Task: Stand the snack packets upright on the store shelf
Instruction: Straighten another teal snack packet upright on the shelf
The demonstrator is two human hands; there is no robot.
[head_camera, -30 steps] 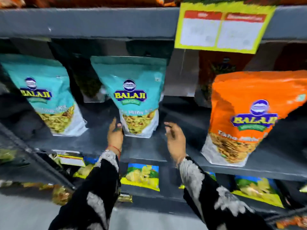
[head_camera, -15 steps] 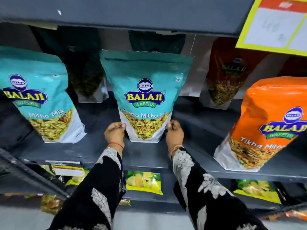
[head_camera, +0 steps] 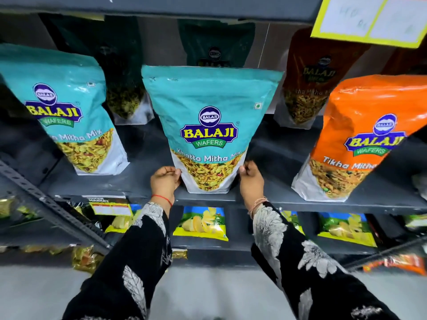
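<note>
Three large packets stand along the front of the grey shelf [head_camera: 143, 192]: a teal packet at left [head_camera: 62, 116], the middle teal packet [head_camera: 209, 125], and an orange packet at right [head_camera: 360, 139]. All three sit on their bases, window end down. Wide-angle distortion makes the outer two appear to lean outward; true tilt cannot be judged from this view.

Behind, four darker packets stand against the back wall, two green [head_camera: 124, 72] and two brown-red [head_camera: 307, 84]. They look upright, though that row is dim.

Progress estimate: late stage for this shelf. No packet is seen lying flat here. Work in hand is the middle teal packet, being squared up. Remaining: release it and check that it stays up unaided; possibly true up the neighbours.

Left hand [head_camera: 165, 181]: fingers curled, pressed to the packet's lower left edge. Right hand [head_camera: 251, 181]: same on the lower right edge. Both hands clasp the packet near its base from either side; neither is underneath it.

Packet appearance: glossy stand-up pouch, teal top, white lower corners, clear panel showing a yellow-green snack mix. Top seam flat and wide, body tapering to the base. It faces forward, near the shelf's front edge, well apart from both neighbours.

Lower shelf: small yellow chip packets [head_camera: 201, 224], not being handled.
</note>
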